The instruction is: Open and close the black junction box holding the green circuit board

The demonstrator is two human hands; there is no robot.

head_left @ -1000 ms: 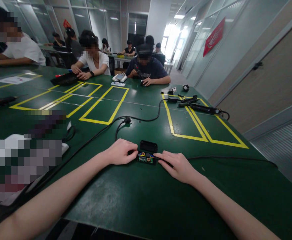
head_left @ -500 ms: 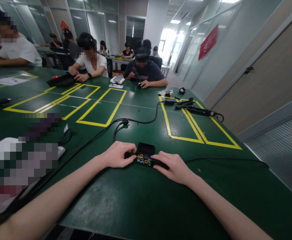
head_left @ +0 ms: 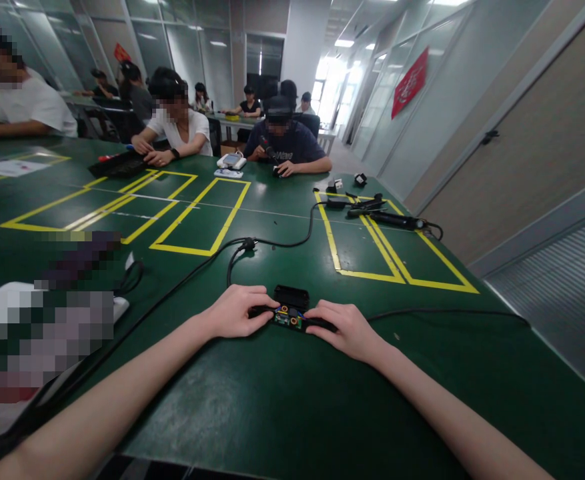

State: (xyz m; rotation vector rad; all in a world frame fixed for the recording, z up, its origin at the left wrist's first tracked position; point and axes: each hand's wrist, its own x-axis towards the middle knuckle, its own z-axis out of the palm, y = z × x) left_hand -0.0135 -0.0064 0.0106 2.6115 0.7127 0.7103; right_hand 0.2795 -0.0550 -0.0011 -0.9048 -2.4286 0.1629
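On the green counter, left-hand fingers and right-hand fingers each pinch a black cable beside the circuit board, best held level to spare the wires.

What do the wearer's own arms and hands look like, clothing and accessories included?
The left hand and right hand are ungloved, with no rings visible. The left forearm and right forearm show no sleeve, watch or bracelet.
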